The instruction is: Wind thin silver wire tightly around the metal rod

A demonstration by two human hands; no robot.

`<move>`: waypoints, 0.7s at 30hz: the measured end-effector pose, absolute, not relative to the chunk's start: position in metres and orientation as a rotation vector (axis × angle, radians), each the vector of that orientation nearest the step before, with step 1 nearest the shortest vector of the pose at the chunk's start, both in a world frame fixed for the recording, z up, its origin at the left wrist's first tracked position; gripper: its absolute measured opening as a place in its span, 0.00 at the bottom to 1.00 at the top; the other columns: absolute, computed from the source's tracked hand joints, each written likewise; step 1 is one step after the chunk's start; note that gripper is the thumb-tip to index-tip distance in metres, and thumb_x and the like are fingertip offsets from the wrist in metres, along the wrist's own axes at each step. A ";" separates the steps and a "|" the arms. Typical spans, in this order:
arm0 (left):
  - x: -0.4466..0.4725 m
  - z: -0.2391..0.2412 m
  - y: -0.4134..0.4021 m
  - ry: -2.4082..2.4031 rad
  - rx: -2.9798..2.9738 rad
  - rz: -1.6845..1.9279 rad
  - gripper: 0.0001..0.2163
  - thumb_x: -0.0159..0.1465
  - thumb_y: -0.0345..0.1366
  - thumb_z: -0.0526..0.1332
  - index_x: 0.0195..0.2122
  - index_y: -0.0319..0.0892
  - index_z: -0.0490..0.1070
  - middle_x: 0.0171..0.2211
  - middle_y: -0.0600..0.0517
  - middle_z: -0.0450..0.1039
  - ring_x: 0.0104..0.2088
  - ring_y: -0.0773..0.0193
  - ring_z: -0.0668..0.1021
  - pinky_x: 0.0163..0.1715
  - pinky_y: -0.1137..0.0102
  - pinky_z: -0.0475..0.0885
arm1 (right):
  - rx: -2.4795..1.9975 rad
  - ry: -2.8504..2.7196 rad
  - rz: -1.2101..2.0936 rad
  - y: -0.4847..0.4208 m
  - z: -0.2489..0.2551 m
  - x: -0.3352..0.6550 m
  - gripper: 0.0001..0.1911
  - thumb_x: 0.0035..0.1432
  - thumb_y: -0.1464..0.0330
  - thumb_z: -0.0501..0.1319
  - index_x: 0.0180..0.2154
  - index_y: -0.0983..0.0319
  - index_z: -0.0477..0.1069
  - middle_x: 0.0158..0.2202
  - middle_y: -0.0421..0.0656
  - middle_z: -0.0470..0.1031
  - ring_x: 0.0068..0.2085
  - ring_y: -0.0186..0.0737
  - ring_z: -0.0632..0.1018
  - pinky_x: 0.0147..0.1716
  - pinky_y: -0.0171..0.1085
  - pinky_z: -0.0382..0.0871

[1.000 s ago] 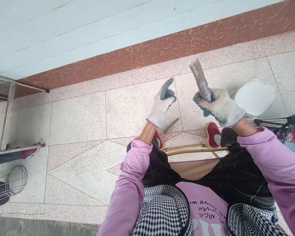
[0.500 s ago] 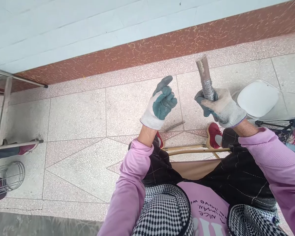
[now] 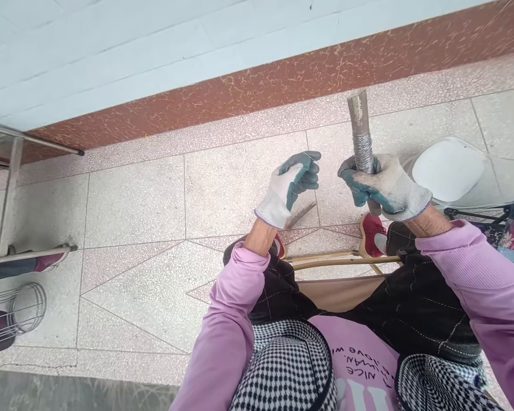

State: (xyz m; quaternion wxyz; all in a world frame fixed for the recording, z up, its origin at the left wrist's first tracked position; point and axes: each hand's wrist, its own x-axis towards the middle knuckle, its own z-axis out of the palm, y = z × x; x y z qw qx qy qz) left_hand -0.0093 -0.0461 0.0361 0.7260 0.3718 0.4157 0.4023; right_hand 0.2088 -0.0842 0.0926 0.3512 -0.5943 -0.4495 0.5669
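Filling most of the frame: pink speckled terrazzo floor (image 3: 154, 205), backed along the top by a pale blue-white wall with red-brown skirting band (image 3: 240, 97). At right centre, a white plastic chair seat (image 3: 448, 171). At the left edge, a grey metal frame (image 3: 8, 194) above a round wire basket (image 3: 23, 308). Lower centre, tan wooden rungs (image 3: 334, 261) between the knees, red shoes (image 3: 370, 231) just beyond.

Upper right of centre, right hand (image 3: 389, 188) in a white knit glove with teal palm, grip clamped around a grey-brown stick wound with thin silver wire (image 3: 360, 131). Held upright, probably to leave the coil clear above the fist.

Just to its left, left hand (image 3: 289, 185) in the same glove, grip closed, fingertips pressed together level with the coil as if pinching something too fine to make out, likely for tension. Below it on the floor, a short dark metal rod (image 3: 302, 214).
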 end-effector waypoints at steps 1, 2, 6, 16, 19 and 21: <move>-0.011 0.036 -0.045 0.952 0.826 0.918 0.18 0.68 0.52 0.74 0.49 0.43 0.82 0.40 0.49 0.83 0.33 0.66 0.83 0.36 0.70 0.80 | -1.527 -1.167 1.479 -0.085 0.093 0.209 0.11 0.54 0.62 0.75 0.35 0.59 0.79 0.22 0.39 0.69 0.20 0.35 0.69 0.15 0.34 0.65; -0.012 0.035 -0.044 0.988 0.835 0.946 0.17 0.68 0.52 0.74 0.47 0.43 0.82 0.39 0.49 0.82 0.34 0.66 0.83 0.36 0.70 0.80 | -1.518 -1.171 1.495 -0.085 0.094 0.209 0.11 0.54 0.62 0.75 0.35 0.59 0.79 0.22 0.39 0.69 0.21 0.35 0.70 0.15 0.34 0.65; -0.017 0.033 -0.044 1.062 0.891 1.040 0.15 0.67 0.48 0.75 0.44 0.43 0.81 0.40 0.49 0.83 0.35 0.65 0.84 0.36 0.69 0.82 | -1.501 -1.195 1.498 -0.084 0.094 0.211 0.10 0.57 0.62 0.74 0.35 0.61 0.78 0.28 0.44 0.77 0.22 0.34 0.71 0.16 0.33 0.64; -0.013 0.042 -0.053 1.151 0.979 1.108 0.08 0.69 0.41 0.70 0.44 0.42 0.79 0.49 0.44 0.85 0.48 0.58 0.88 0.44 0.66 0.84 | -1.569 -1.391 1.337 -0.082 0.076 0.214 0.01 0.61 0.71 0.69 0.35 0.62 0.79 0.27 0.41 0.75 0.22 0.32 0.72 0.18 0.31 0.65; -0.011 0.047 -0.056 1.046 0.944 0.998 0.09 0.71 0.41 0.69 0.46 0.41 0.79 0.52 0.42 0.85 0.49 0.57 0.88 0.43 0.66 0.84 | -1.502 -1.228 1.440 -0.085 0.075 0.208 0.02 0.60 0.69 0.69 0.35 0.61 0.79 0.25 0.40 0.71 0.21 0.33 0.70 0.17 0.32 0.66; -0.008 0.048 -0.059 0.974 0.955 0.904 0.10 0.68 0.39 0.71 0.47 0.41 0.80 0.51 0.43 0.86 0.48 0.57 0.88 0.42 0.67 0.84 | -1.497 -1.195 1.443 -0.086 0.073 0.207 0.04 0.60 0.67 0.70 0.36 0.61 0.80 0.24 0.39 0.70 0.21 0.33 0.69 0.17 0.32 0.66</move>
